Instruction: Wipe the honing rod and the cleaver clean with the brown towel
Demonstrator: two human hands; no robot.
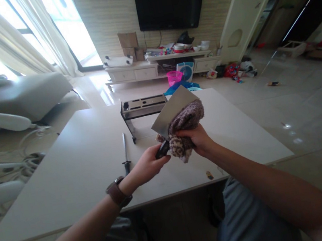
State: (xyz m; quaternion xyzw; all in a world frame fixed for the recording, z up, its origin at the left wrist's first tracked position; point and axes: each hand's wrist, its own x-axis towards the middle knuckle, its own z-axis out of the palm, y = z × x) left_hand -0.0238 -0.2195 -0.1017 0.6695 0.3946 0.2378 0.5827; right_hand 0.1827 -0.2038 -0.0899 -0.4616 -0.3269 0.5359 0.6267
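My left hand (149, 165) is wrapped round the black handle of a cleaver (174, 110), whose wide blade points up and away to the right above the table. In my right hand (197, 139) is a bunched brown-and-white cloth (187, 117), pressed against the lower right side of the blade. Part of the blade is hidden behind the cloth. Beyond the hands stands a knife block (144, 106) with slots in its top. A sharpening steel (125, 152) with a black handle lies on the table to the left of my left hand.
The white table (92, 147) spreads out beneath my hands. Near its front edge lies a small cartoon sticker (209, 175). A white chair (8, 122) is at the left. Past the table are a pink basket (174, 77) and a low TV cabinet (145, 72).
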